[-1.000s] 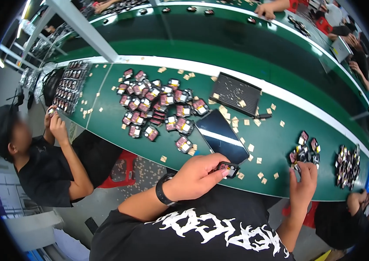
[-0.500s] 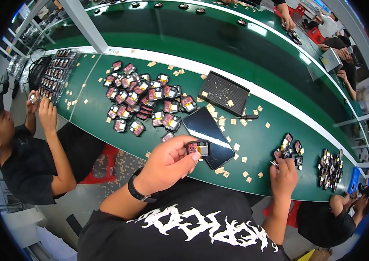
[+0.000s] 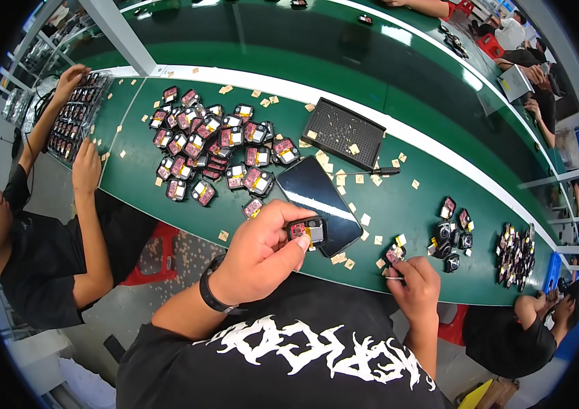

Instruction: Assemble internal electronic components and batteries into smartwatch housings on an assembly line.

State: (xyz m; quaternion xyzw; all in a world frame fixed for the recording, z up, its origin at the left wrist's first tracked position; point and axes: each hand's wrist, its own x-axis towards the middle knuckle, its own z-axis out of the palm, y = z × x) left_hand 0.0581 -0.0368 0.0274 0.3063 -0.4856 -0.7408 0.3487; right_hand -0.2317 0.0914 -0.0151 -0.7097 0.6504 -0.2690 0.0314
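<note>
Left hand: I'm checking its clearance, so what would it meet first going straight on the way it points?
Past the black-framed piece it holds, the left hand would probably come first to the dark flat panel on the green table, though it may pass above: the height is unclear.

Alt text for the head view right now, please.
The wearer's left grip holds a small black-framed device near a dark flat panel; the right grip pinches a pink-and-black part. Similar devices lie heaped to the left on the green bench.
</note>
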